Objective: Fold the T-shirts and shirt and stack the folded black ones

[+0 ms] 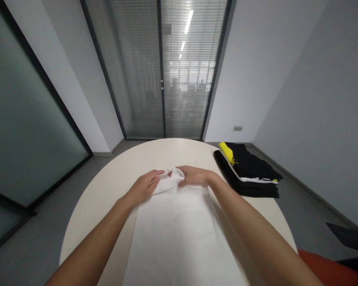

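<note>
A white garment [179,230], which looks like a shirt, lies spread over the table toward me, its near end running out of the picture. My left hand [144,187] is closed on the left of its far edge, the thumb on top of the cloth. On the right of that same edge, my right hand [193,176] pinches the bunched fabric. Between the hands the cloth is gathered up, with a small reddish spot showing inside the fold. Some fingertips are hidden in the cloth.
A stack of folded dark clothes [250,167], with yellow and white parts, sits at the right edge of the round cream table [119,174]. An orange-red chair [328,270] stands at lower right. Beyond the table are a glass partition [143,99] with blinds and white walls.
</note>
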`<state>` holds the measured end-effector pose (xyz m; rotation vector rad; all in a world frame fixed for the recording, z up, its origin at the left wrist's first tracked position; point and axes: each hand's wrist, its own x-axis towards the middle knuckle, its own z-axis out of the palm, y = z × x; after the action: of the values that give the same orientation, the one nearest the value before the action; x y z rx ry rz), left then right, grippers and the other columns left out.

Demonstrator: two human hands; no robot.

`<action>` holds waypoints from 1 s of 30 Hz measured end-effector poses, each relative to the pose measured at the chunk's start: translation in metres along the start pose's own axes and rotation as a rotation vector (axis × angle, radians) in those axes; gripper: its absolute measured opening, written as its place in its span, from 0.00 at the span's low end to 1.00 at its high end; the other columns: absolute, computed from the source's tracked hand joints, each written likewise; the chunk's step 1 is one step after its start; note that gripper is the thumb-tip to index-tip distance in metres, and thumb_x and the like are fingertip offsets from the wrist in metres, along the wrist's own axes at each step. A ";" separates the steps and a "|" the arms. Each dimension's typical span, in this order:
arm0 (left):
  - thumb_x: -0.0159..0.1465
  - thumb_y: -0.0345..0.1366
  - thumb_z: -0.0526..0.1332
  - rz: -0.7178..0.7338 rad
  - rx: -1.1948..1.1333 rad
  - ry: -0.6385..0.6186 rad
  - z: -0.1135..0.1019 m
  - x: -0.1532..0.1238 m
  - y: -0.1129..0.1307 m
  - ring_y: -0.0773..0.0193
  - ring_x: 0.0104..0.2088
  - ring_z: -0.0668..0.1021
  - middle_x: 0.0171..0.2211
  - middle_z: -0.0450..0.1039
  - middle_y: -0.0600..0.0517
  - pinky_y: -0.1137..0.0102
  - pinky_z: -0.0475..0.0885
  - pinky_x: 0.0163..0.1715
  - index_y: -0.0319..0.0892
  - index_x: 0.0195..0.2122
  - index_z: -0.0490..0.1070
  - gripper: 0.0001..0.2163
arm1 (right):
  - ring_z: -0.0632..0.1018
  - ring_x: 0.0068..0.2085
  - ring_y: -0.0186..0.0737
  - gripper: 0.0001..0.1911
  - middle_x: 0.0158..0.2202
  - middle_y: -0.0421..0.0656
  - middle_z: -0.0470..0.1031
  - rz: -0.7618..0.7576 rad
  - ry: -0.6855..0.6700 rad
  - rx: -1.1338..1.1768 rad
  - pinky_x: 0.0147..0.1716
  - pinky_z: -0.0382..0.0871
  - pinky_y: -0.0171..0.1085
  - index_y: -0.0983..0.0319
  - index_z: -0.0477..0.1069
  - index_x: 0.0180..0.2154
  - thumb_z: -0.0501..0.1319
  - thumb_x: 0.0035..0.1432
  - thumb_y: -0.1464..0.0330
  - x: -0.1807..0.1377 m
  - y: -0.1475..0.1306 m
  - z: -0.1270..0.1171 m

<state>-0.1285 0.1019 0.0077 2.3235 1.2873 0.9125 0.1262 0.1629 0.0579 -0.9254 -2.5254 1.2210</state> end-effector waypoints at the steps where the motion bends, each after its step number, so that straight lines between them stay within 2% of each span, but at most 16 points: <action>1: 0.72 0.41 0.52 0.002 0.005 -0.017 0.001 0.000 -0.001 0.57 0.53 0.76 0.55 0.75 0.46 0.65 0.68 0.56 0.43 0.58 0.70 0.18 | 0.78 0.48 0.45 0.30 0.50 0.44 0.79 0.044 0.021 -0.034 0.49 0.68 0.37 0.60 0.73 0.55 0.68 0.47 0.70 0.002 0.002 -0.001; 4: 0.69 0.43 0.57 0.008 0.022 -0.069 0.002 -0.002 -0.005 0.55 0.55 0.76 0.57 0.73 0.46 0.64 0.68 0.56 0.44 0.60 0.69 0.20 | 0.76 0.53 0.49 0.40 0.56 0.49 0.75 0.148 0.073 -0.154 0.53 0.67 0.41 0.61 0.67 0.61 0.72 0.44 0.68 0.007 0.012 -0.003; 7: 0.71 0.43 0.53 -0.048 0.020 -0.048 0.004 -0.002 -0.009 0.55 0.54 0.76 0.57 0.74 0.46 0.63 0.68 0.56 0.44 0.59 0.70 0.19 | 0.73 0.59 0.53 0.53 0.62 0.53 0.69 0.201 0.041 -0.262 0.57 0.65 0.45 0.59 0.55 0.69 0.73 0.43 0.68 0.005 0.022 0.000; 9: 0.72 0.43 0.50 -0.094 0.000 -0.024 0.006 -0.001 -0.010 0.55 0.53 0.77 0.57 0.74 0.45 0.62 0.69 0.56 0.44 0.59 0.69 0.19 | 0.72 0.60 0.55 0.56 0.64 0.55 0.66 0.209 0.047 -0.340 0.57 0.65 0.46 0.59 0.49 0.71 0.71 0.44 0.70 0.002 0.027 0.003; 13: 0.69 0.45 0.56 -0.151 -0.029 -0.020 0.005 -0.002 -0.013 0.54 0.51 0.78 0.59 0.72 0.44 0.60 0.71 0.55 0.44 0.61 0.67 0.22 | 0.72 0.60 0.55 0.47 0.64 0.55 0.67 0.137 0.126 -0.459 0.56 0.66 0.46 0.60 0.52 0.70 0.66 0.50 0.72 -0.002 0.031 0.006; 16: 0.62 0.46 0.65 -0.098 -0.019 -0.083 -0.001 -0.005 -0.017 0.51 0.57 0.75 0.62 0.69 0.43 0.59 0.68 0.59 0.44 0.65 0.64 0.30 | 0.76 0.57 0.53 0.34 0.58 0.54 0.74 0.144 0.211 -0.506 0.54 0.67 0.45 0.61 0.59 0.67 0.58 0.59 0.71 -0.004 0.033 0.006; 18: 0.57 0.46 0.70 -0.028 0.013 -0.125 -0.007 -0.007 -0.019 0.49 0.61 0.71 0.64 0.66 0.43 0.58 0.64 0.63 0.44 0.67 0.61 0.37 | 0.77 0.54 0.50 0.29 0.55 0.53 0.76 0.158 0.251 -0.504 0.53 0.68 0.44 0.62 0.62 0.65 0.55 0.63 0.70 -0.006 0.035 0.006; 20: 0.56 0.46 0.71 0.038 0.053 -0.144 -0.011 -0.007 -0.021 0.49 0.63 0.69 0.66 0.63 0.44 0.58 0.62 0.64 0.47 0.68 0.59 0.40 | 0.77 0.55 0.51 0.31 0.57 0.52 0.75 0.140 0.236 -0.486 0.55 0.67 0.45 0.61 0.61 0.66 0.59 0.62 0.65 -0.009 0.038 0.006; 23: 0.61 0.44 0.67 0.081 0.104 -0.101 -0.011 -0.005 -0.028 0.52 0.61 0.71 0.64 0.66 0.46 0.60 0.64 0.62 0.48 0.65 0.65 0.31 | 0.72 0.60 0.55 0.43 0.62 0.51 0.71 0.102 0.197 -0.507 0.60 0.61 0.49 0.58 0.59 0.67 0.68 0.53 0.57 -0.012 0.043 0.006; 24: 0.64 0.43 0.64 0.065 0.122 -0.069 -0.009 -0.004 -0.031 0.53 0.59 0.73 0.61 0.70 0.46 0.60 0.65 0.61 0.47 0.62 0.69 0.25 | 0.71 0.61 0.56 0.44 0.62 0.51 0.70 0.112 0.215 -0.533 0.61 0.59 0.50 0.58 0.59 0.67 0.69 0.52 0.56 -0.012 0.045 0.007; 26: 0.68 0.44 0.58 -0.031 0.151 0.006 -0.003 -0.002 -0.038 0.54 0.52 0.77 0.52 0.77 0.46 0.62 0.69 0.55 0.45 0.53 0.76 0.16 | 0.70 0.61 0.56 0.39 0.61 0.52 0.71 0.174 0.288 -0.582 0.63 0.57 0.52 0.58 0.60 0.67 0.65 0.57 0.56 -0.011 0.049 0.008; 28: 0.70 0.46 0.54 -0.195 0.169 0.071 0.003 -0.001 -0.046 0.57 0.41 0.80 0.41 0.80 0.49 0.64 0.73 0.46 0.45 0.49 0.77 0.16 | 0.71 0.60 0.56 0.33 0.60 0.53 0.72 0.287 0.361 -0.596 0.61 0.60 0.53 0.59 0.62 0.66 0.60 0.62 0.56 -0.009 0.053 0.009; 30: 0.69 0.46 0.54 -0.336 0.194 0.136 0.007 -0.001 -0.051 0.59 0.35 0.79 0.36 0.79 0.51 0.66 0.73 0.40 0.45 0.52 0.75 0.17 | 0.73 0.59 0.57 0.29 0.59 0.53 0.72 0.400 0.392 -0.580 0.56 0.65 0.52 0.60 0.66 0.63 0.57 0.64 0.55 -0.007 0.058 0.009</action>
<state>-0.1561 0.1288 -0.0268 2.1129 1.8279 0.8768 0.1541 0.1803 0.0085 -1.6667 -2.4537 0.2899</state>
